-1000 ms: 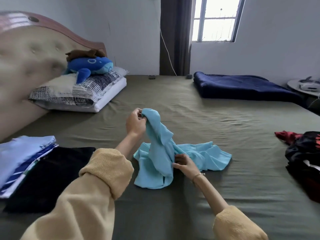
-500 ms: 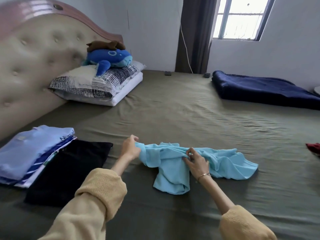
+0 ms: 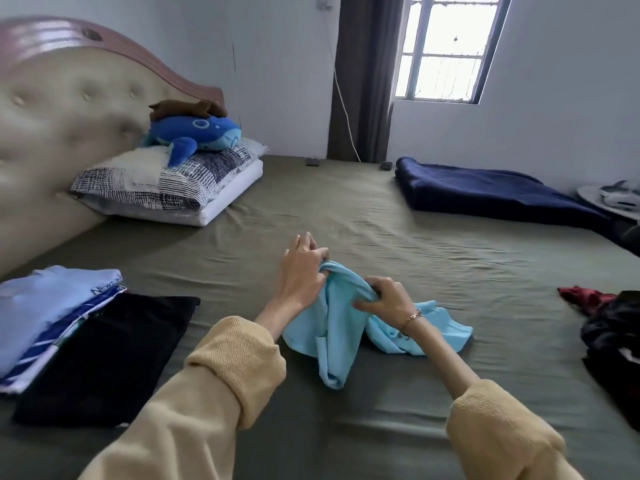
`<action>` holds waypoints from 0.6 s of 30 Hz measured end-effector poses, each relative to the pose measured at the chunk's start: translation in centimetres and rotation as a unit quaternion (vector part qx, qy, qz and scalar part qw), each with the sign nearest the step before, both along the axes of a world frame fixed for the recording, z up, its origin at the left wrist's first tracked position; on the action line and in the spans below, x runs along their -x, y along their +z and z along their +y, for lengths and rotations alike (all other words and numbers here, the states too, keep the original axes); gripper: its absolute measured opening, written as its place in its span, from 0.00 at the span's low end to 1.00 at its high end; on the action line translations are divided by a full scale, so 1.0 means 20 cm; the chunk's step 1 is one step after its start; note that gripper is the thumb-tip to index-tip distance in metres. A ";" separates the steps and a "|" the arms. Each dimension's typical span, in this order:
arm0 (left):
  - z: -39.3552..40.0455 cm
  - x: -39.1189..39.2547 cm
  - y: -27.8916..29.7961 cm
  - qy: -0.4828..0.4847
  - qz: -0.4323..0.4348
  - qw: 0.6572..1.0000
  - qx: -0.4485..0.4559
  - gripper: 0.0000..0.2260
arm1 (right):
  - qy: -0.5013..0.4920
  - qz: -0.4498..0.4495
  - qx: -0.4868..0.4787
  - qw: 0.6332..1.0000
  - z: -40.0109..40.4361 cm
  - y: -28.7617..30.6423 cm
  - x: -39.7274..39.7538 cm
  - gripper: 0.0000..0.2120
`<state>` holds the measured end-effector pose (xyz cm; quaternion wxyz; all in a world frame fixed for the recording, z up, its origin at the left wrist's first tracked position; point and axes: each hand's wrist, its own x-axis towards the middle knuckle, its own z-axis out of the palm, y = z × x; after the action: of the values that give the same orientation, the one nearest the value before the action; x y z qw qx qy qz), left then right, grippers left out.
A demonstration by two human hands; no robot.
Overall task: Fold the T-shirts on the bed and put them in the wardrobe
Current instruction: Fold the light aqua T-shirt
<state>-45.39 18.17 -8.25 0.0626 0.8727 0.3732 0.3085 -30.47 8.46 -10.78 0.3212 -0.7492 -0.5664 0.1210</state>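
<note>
A light blue T-shirt (image 3: 349, 327) is held bunched at the middle of the bed (image 3: 433, 251), its top edge raised and the rest trailing on the sheet towards 4 o'clock. The left hand (image 3: 301, 271) is pinched on the raised edge at its 11 o'clock end, and the right hand (image 3: 384, 299) is curled round the same gathered edge just beside it.

Trouble could come from the closeness of the two grips: with so little cloth stretched between them, the shirt would likely be laid down twisted, and creases would be folded in. The hanging lower part could also be caught under itself when spread. A seam or shoulder cannot be made out in either grip, so a lopsided fold is possible.

Folded shirts (image 3: 52, 313) are stacked at 9 o'clock, with a black garment (image 3: 110, 355) just beside them; unfolded dark clothes (image 3: 616, 334) lie at 3 o'clock.

Compared with half a second ago, the hands have been brought closer together and the top edge has been lifted off the sheet, where it was earlier stretched low and wide between them.
</note>
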 end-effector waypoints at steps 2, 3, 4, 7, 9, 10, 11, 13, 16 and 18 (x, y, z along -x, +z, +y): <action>-0.05 0.00 0.10 0.019 -0.061 0.998 -0.020 0.06 | -0.042 -0.035 0.051 0.997 -0.04 0.03 -0.03 0.05; -0.07 -0.01 0.15 0.029 -0.114 0.993 0.007 0.07 | -0.073 -0.035 0.078 0.994 -0.05 0.05 -0.04 0.04; -0.08 -0.01 0.20 0.030 -0.165 0.985 0.035 0.07 | -0.101 -0.034 0.096 0.990 -0.07 0.06 -0.05 0.05; -0.16 -0.03 0.34 0.008 -0.219 0.975 0.035 0.07 | -0.112 0.000 0.108 0.988 -0.10 0.12 -0.05 0.12; -0.21 -0.04 0.43 0.010 -0.242 0.970 0.029 0.07 | -0.093 0.030 0.146 0.984 -0.13 0.15 -0.04 0.15; -0.22 -0.04 0.47 0.022 -0.255 0.966 0.027 0.07 | -0.094 0.045 0.164 0.981 -0.16 0.16 -0.04 0.17; -0.22 -0.04 0.51 0.041 -0.266 0.963 0.026 0.08 | -0.107 0.069 0.160 0.979 -0.18 0.19 -0.05 0.18; -0.20 -0.03 0.59 0.098 -0.272 0.957 0.012 0.09 | -0.160 0.189 0.068 0.966 -0.22 0.26 -0.09 0.17; -0.20 -0.04 0.72 0.137 -0.291 0.947 0.013 0.10 | -0.175 0.388 -0.144 0.893 -0.27 0.48 -0.14 0.13; -0.21 -0.08 0.77 0.156 -0.288 0.943 0.065 0.13 | -0.157 0.433 -0.213 0.862 -0.28 0.62 -0.14 0.15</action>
<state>-43.86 14.05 7.07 0.1753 0.6718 0.4898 0.5273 -27.65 2.89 1.58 0.7004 -0.6141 -0.2569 0.2576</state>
